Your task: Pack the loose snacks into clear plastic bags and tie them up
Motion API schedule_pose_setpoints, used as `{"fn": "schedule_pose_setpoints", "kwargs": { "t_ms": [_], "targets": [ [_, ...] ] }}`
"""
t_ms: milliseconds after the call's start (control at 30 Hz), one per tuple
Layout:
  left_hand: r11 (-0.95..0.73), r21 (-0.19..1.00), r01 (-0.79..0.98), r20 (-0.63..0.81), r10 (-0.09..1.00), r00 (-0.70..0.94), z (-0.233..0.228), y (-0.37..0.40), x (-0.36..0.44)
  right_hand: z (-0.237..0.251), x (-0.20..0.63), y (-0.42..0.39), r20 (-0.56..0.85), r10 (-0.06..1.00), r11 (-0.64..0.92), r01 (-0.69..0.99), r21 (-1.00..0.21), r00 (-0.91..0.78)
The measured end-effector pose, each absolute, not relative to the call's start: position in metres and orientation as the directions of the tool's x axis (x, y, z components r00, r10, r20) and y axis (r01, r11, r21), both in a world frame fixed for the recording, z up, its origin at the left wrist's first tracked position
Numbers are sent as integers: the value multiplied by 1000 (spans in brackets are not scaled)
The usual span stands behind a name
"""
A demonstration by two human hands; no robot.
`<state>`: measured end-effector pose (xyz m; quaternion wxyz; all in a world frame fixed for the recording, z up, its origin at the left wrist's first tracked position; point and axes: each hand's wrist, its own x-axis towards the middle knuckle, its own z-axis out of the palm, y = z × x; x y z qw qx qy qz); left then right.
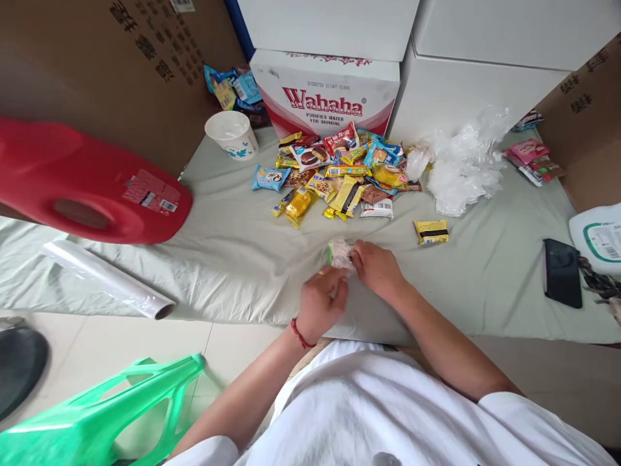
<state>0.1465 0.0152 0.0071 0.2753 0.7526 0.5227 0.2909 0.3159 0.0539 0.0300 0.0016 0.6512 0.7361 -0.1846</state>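
Cloth (233, 259): pale green sheet spread under everything
Red jug (92, 184): lying on its side, far left
Snack pile (339, 175): heaped before the Wahaha box (325, 94)
Right hand (377, 266): fingers pinched shut on the small packet
Left hand (321, 301): closed around the same packet
Small packet (341, 254): crinkly clear wrap, between both hands, near cloth's front edge

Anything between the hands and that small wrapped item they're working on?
Nothing visible. The left hand and right hand both already touch the small wrapped item; the snack pile lies farther back on the cloth.
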Motion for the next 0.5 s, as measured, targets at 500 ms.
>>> {"fn": "schedule_pose_setpoints", "kwargs": {
  "t_ms": [500],
  "targets": [
    [-5,661,750,144,982,-120,-17,59,170,22,326,44,-111,982,78,862,-501,-154]
  ]
}}
